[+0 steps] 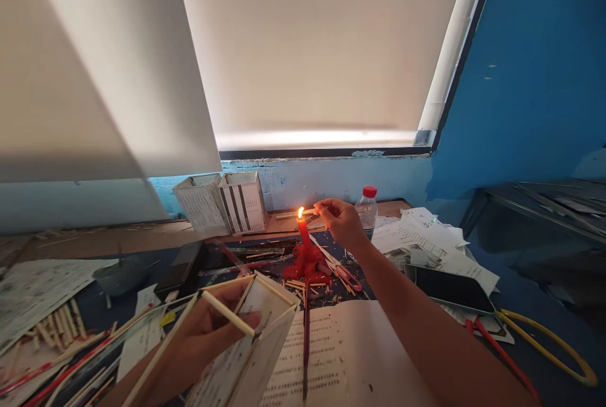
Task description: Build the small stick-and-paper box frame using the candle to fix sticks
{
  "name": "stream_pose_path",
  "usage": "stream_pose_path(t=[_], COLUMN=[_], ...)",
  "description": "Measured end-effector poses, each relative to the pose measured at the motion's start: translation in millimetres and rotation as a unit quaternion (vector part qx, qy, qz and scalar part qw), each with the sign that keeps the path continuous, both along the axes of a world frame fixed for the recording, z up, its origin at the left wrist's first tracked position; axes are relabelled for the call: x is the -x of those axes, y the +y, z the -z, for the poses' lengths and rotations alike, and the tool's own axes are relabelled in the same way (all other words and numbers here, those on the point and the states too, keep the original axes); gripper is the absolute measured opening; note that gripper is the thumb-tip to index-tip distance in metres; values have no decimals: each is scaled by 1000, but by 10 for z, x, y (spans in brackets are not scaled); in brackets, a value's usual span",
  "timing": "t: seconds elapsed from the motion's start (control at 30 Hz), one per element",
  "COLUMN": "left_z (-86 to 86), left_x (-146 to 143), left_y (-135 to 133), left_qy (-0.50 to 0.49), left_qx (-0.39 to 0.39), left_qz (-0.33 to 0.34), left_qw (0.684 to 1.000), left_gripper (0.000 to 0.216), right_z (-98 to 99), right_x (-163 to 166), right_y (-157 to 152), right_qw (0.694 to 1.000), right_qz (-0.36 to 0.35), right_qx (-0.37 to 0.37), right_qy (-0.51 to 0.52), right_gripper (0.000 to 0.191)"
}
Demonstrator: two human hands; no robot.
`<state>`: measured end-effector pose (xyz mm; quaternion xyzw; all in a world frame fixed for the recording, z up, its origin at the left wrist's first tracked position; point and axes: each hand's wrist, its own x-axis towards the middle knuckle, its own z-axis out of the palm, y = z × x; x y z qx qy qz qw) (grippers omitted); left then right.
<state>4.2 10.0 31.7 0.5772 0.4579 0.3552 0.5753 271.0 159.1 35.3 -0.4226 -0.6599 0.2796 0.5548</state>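
Observation:
My left hand (215,331) grips a box-like frame (272,331) of thin pale sticks and printed paper, tilted low in front of me. Its fingers reach inside the frame, partly hidden by a stick. Farther off, my right hand (341,223) pinches a thin stick (310,212), whose tip is at the flame of a lit red candle (303,233). The candle stands upright in a lump of melted red wax (307,262). Short wood pieces and what look like scissors (348,276) lie around its base.
An open book (326,356) lies beneath my hands. Two paper-covered boxes (243,202) stand by the wall. A red-capped bottle (367,211), loose papers (426,233), a phone (449,288) and yellow-handled pliers or scissors (552,337) are to the right. Sticks (61,325) lie left.

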Motion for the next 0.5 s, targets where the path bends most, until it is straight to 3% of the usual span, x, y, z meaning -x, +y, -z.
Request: stream_pose_path(t=[0.17,0.3,0.5], left_z=[29,16,-39], left_x=[-20,-23,-57], left_y=[-17,-32,-57], left_qy=[-26,-9,-20], left_qx=[3,-2,-5], left_qz=[-17,-41,-27], left_qw=[1000,999,999], left_gripper=[42,51,50], right_z=[23,21,-19], right_x=[-8,-21,-42], right_y=[22,20,-23], right_qw=[1000,999,996], right_qz=[0,-7,-5], right_qx=[12,30,52], right_qy=[-7,-26,-71], right_gripper=[30,28,44])
